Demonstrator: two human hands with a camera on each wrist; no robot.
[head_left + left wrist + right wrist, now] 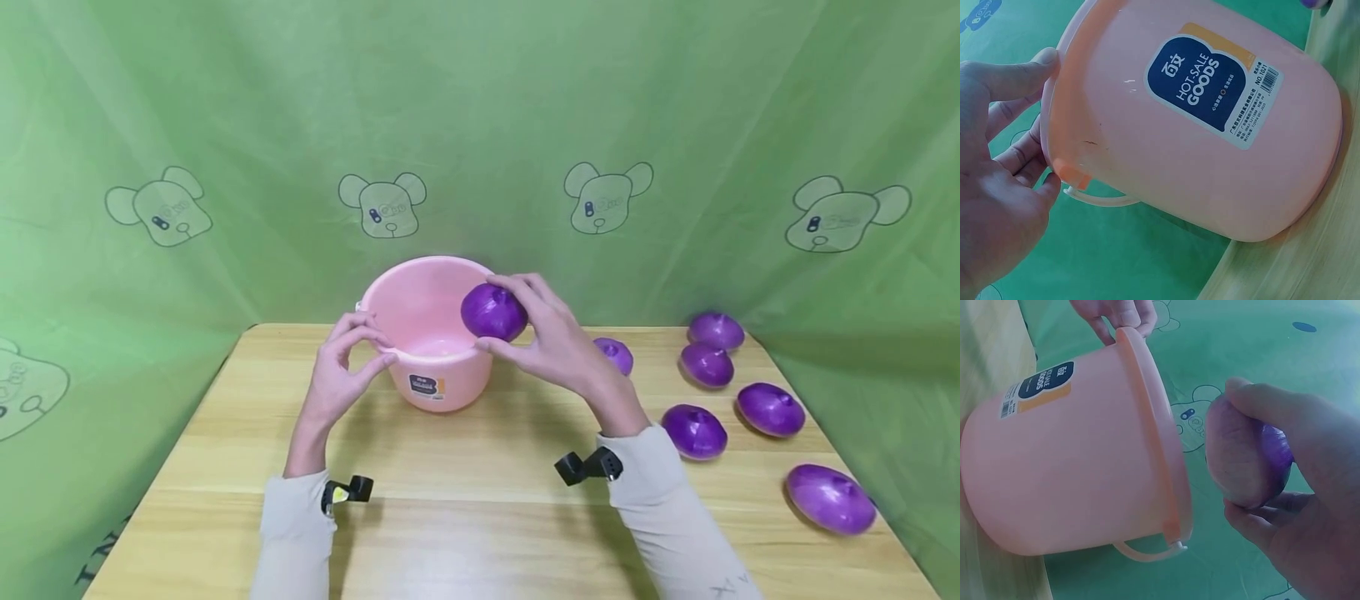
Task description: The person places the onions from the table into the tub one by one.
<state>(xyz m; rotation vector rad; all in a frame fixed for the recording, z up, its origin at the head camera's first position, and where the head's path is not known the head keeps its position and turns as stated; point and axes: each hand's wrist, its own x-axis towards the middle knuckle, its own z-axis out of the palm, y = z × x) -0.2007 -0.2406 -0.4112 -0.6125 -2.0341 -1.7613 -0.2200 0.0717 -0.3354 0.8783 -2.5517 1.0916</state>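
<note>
A pink plastic bucket (467,382) with a paper label stands upright at the back of the wooden table. My left hand (339,367) pinches its near left rim between thumb and fingers; the left wrist view shows that grip beside the wire-like handle (1107,200). Over the bucket's right rim, my right hand (553,343) holds a shiny purple onion (492,312) between thumb and fingertips. In the right wrist view the held onion (1238,456) is apart from the bucket's rim. The bucket's inside looks bare where the head view reaches it.
Several more purple onions lie on the right of the table (480,542), one a large onion (831,498) by the right edge. Another onion (615,356) sits partly behind my right wrist. A green curtain (480,108) with mouse-head drawings surrounds the table's back and sides.
</note>
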